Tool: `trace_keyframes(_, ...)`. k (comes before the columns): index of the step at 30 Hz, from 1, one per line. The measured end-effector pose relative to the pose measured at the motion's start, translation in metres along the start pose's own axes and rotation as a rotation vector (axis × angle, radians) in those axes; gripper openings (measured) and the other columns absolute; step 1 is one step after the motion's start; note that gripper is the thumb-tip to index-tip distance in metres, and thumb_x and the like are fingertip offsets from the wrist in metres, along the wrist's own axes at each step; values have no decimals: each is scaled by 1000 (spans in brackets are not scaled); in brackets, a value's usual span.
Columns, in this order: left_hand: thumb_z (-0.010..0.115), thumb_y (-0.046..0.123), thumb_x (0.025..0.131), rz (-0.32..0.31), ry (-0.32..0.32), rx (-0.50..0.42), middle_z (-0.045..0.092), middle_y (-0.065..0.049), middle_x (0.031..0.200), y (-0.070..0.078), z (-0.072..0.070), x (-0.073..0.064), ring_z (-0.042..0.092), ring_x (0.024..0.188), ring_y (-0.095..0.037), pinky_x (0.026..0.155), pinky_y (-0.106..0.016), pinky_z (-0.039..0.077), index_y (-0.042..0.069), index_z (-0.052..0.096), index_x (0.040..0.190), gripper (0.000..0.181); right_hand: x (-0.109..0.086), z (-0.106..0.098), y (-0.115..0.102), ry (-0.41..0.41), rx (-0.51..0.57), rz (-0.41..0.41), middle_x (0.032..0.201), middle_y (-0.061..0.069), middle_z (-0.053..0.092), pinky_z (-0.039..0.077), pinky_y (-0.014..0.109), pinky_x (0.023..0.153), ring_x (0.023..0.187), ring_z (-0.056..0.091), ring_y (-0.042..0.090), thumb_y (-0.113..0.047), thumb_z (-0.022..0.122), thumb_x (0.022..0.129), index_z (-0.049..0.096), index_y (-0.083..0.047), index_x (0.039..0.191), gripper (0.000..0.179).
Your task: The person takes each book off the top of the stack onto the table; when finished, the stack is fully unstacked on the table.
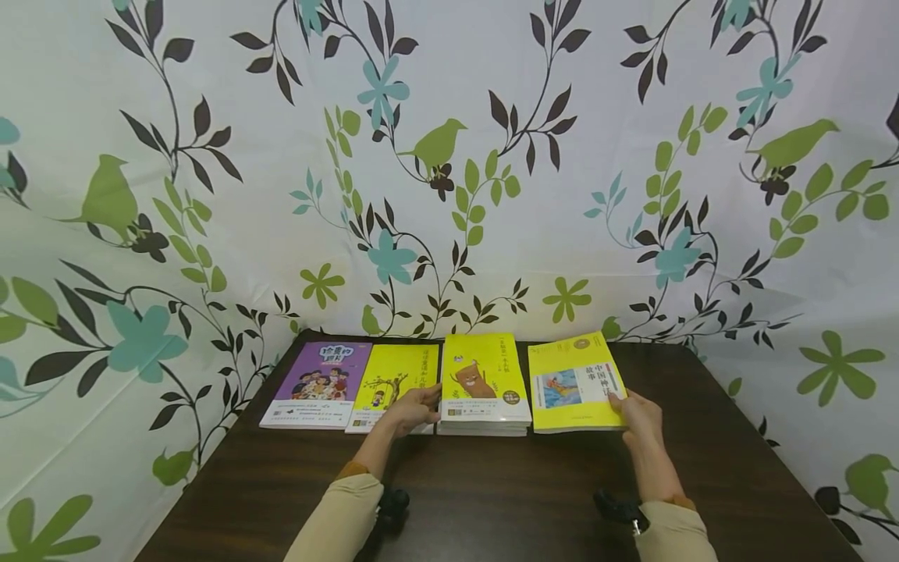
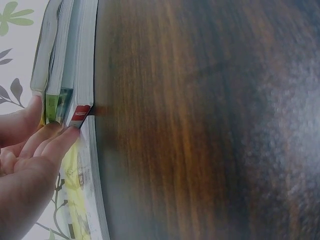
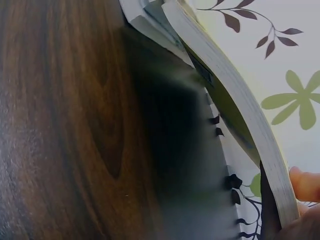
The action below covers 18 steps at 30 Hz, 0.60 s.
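Note:
A stack of books [image 1: 481, 382], topped by a yellow cover with a smiling wood-block picture, lies on the table. My left hand [image 1: 414, 410] is at its left side. In the left wrist view, straight fingers [image 2: 60, 142] touch the spines, with the thumb near the top book's edge. My right hand [image 1: 641, 417] grips a yellow book [image 1: 576, 417] with a blue picture by its right edge, thumb on the cover. In the right wrist view this book [image 3: 235, 90] is bent and raised above the table, its left end close over the stack.
Left of the stack lie another yellow book with a tree picture [image 1: 382, 386] and a purple-and-white book [image 1: 326, 378]. The dark wooden table [image 1: 492, 492] stands against a patterned cloth [image 1: 492, 234] at the back and sides.

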<state>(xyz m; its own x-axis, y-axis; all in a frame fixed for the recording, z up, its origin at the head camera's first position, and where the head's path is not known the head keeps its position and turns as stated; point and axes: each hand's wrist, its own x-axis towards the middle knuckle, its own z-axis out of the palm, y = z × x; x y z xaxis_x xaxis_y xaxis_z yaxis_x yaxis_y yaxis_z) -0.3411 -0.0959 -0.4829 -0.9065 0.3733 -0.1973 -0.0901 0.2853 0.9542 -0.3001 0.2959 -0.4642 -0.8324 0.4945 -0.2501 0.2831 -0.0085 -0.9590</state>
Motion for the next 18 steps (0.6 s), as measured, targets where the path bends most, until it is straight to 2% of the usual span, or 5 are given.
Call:
trace_keyframes(3, 58, -14, 86, 0, 0, -5, 27, -24, 156, 0, 0, -1, 27, 144, -41, 112, -49, 35, -4, 25, 152, 74, 2, 3, 4, -9, -37, -16, 128, 26, 52, 48, 26, 71, 70, 57, 5, -15, 58, 96, 38, 8, 145, 58)
trace_keyframes(7, 58, -14, 86, 1, -8, -17, 26, -24, 156, -1, 1, -1, 26, 144, -41, 113, -50, 33, -4, 26, 152, 74, 4, 10, 12, 22, -83, -31, 125, 31, 54, 49, 25, 65, 71, 59, 10, -10, 56, 95, 40, 13, 141, 54)
trace_keyframes(10, 58, -14, 86, -1, -12, -25, 26, -23, 156, 0, 1, -1, 25, 144, -40, 114, -50, 31, -4, 26, 152, 74, 5, 16, 16, 75, -112, -31, 122, 32, 55, 46, 21, 58, 76, 60, 19, -8, 55, 94, 44, 15, 138, 51)
trace_keyframes(14, 58, -15, 86, -6, -7, -26, 26, -23, 156, 2, 1, -2, 25, 144, -40, 113, -48, 33, -3, 26, 152, 74, 5, 22, 17, 114, -162, -26, 122, 31, 56, 46, 25, 65, 87, 59, 27, -9, 54, 93, 46, 15, 136, 50)
trace_keyframes(18, 58, -14, 86, -20, 8, -22, 27, -23, 156, 2, 0, -2, 26, 144, -40, 113, -48, 35, -3, 26, 152, 74, 3, 22, 20, 110, -261, -57, 120, 34, 56, 47, 28, 67, 93, 58, 33, -10, 52, 90, 47, 16, 134, 52)
